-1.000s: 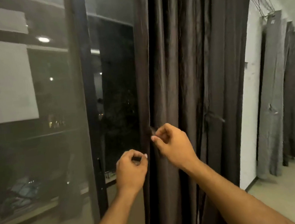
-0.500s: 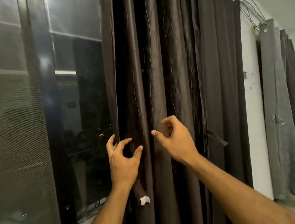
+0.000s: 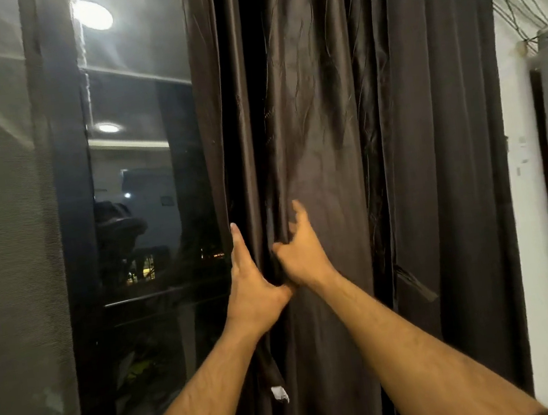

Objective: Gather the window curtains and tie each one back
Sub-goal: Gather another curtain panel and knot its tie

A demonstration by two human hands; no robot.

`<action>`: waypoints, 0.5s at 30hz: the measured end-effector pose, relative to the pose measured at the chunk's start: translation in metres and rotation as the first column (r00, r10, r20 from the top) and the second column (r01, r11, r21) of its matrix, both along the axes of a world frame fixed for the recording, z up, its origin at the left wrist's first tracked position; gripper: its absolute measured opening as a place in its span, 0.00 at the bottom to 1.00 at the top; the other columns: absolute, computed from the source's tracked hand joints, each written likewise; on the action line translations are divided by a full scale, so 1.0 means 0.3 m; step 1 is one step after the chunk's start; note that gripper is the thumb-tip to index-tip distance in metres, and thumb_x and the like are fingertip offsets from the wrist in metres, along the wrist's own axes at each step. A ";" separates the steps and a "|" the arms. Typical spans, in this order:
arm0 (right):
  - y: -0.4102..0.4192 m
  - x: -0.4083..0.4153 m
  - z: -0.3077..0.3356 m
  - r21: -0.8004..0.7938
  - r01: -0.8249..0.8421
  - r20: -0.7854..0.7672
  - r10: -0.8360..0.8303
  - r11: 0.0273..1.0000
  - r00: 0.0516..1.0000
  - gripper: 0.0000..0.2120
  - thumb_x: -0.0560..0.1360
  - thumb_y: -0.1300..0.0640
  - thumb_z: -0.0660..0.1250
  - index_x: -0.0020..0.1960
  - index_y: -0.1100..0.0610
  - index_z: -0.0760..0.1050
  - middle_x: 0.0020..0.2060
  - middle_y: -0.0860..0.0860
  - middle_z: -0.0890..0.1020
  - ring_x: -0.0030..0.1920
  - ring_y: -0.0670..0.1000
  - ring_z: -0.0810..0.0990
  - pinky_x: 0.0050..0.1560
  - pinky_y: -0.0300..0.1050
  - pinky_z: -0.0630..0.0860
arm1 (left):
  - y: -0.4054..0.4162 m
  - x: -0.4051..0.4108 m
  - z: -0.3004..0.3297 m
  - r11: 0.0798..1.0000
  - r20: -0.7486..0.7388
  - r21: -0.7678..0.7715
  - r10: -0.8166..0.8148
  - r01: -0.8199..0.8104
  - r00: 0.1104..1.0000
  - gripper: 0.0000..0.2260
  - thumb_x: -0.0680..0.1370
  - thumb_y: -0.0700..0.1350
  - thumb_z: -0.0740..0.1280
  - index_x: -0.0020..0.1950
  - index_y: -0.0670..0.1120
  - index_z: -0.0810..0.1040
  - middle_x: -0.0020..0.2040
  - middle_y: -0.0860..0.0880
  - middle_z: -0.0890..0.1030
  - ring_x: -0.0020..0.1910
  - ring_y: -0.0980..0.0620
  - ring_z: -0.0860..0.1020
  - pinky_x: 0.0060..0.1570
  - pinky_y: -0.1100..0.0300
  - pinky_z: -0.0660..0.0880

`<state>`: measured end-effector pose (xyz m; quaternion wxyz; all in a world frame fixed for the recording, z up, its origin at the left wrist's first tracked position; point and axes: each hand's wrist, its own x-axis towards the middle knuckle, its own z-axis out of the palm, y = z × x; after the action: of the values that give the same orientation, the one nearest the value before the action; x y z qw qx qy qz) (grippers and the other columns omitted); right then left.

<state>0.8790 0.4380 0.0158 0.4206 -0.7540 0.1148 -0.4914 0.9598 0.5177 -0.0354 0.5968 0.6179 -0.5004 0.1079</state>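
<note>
Beside the dark window pane [image 3: 150,222], the left hand [image 3: 253,292] and right hand [image 3: 301,255] both grip folds of the dark brown satin curtain [image 3: 325,132], touching each other.

Centre frame, the left hand [image 3: 253,291] and right hand [image 3: 301,255] clutch folds of the dark brown curtain [image 3: 325,132]; a tie strap [image 3: 272,376] dangles below; window glass [image 3: 150,222] at left
</note>
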 end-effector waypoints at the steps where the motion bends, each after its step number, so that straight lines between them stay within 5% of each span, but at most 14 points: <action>1: 0.008 0.009 0.004 -0.057 -0.034 0.007 0.035 0.998 0.999 0.33 0.77 0.69 0.66 0.79 0.54 0.63 0.69 0.51 0.78 0.67 0.45 0.76 0.72 0.47 0.73 | -0.017 -0.002 0.000 0.999 0.008 0.000 0.036 -0.036 0.999 0.61 0.69 0.45 0.81 0.80 0.62 0.34 0.82 0.50 0.54 0.78 0.54 0.61 0.70 0.59 0.63; 3: 0.018 0.008 0.019 -0.106 -0.137 -0.017 0.136 0.985 0.991 0.24 0.75 0.70 0.66 0.69 0.57 0.74 0.58 0.52 0.84 0.59 0.48 0.83 0.66 0.53 0.79 | -0.047 -0.004 -0.001 0.991 0.022 -0.035 0.131 -0.130 0.991 0.56 0.72 0.40 0.77 0.82 0.60 0.37 0.80 0.49 0.61 0.75 0.52 0.67 0.70 0.59 0.68; 6: 0.008 -0.021 0.033 -0.021 -0.314 0.040 0.315 0.949 0.948 0.19 0.74 0.64 0.68 0.65 0.56 0.76 0.50 0.56 0.86 0.51 0.53 0.86 0.60 0.59 0.81 | -0.052 -0.011 0.003 0.965 -0.011 -0.086 0.249 -0.249 0.968 0.46 0.76 0.34 0.70 0.83 0.59 0.46 0.74 0.50 0.72 0.69 0.52 0.75 0.62 0.62 0.72; 8: -0.036 -0.032 0.036 -0.009 -0.094 0.194 0.094 0.996 0.977 0.20 0.73 0.52 0.70 0.64 0.52 0.76 0.53 0.53 0.84 0.55 0.52 0.83 0.63 0.60 0.79 | -0.040 -0.028 0.004 0.963 -0.022 -0.076 0.258 -0.259 0.966 0.42 0.79 0.34 0.67 0.83 0.60 0.48 0.73 0.51 0.73 0.69 0.53 0.75 0.64 0.60 0.73; 11: -0.100 -0.041 0.048 0.090 0.327 0.206 -0.339 0.941 0.918 0.41 0.73 0.40 0.74 0.79 0.51 0.61 0.76 0.52 0.65 0.75 0.55 0.67 0.74 0.59 0.68 | -0.004 -0.070 0.001 0.954 -0.016 -0.081 0.289 -0.289 0.957 0.39 0.80 0.36 0.65 0.83 0.58 0.49 0.74 0.51 0.72 0.68 0.58 0.73 0.67 0.63 0.69; 13: -0.128 -0.039 0.066 0.157 0.208 0.094 -0.225 0.965 0.970 0.53 0.73 0.42 0.76 0.84 0.51 0.44 0.83 0.54 0.51 0.80 0.58 0.59 0.78 0.58 0.63 | 0.020 -0.095 0.001 0.944 -0.025 -0.090 0.317 -0.318 0.948 0.37 0.81 0.38 0.65 0.83 0.58 0.49 0.74 0.50 0.72 0.65 0.60 0.71 0.64 0.66 0.67; 15: -0.132 -0.013 0.080 0.155 0.022 0.057 -0.031 0.988 0.998 0.56 0.75 0.49 0.76 0.83 0.50 0.34 0.84 0.55 0.48 0.82 0.56 0.56 0.80 0.52 0.58 | 0.051 -0.101 -0.003 0.938 -0.032 -0.090 0.333 -0.335 0.942 0.37 0.82 0.39 0.65 0.83 0.59 0.49 0.73 0.50 0.74 0.66 0.58 0.74 0.63 0.66 0.69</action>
<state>0.8751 0.3985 0.0397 0.4745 -0.7026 0.1500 -0.5086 0.9295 0.5330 -0.0362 0.6023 0.6659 -0.3777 0.2262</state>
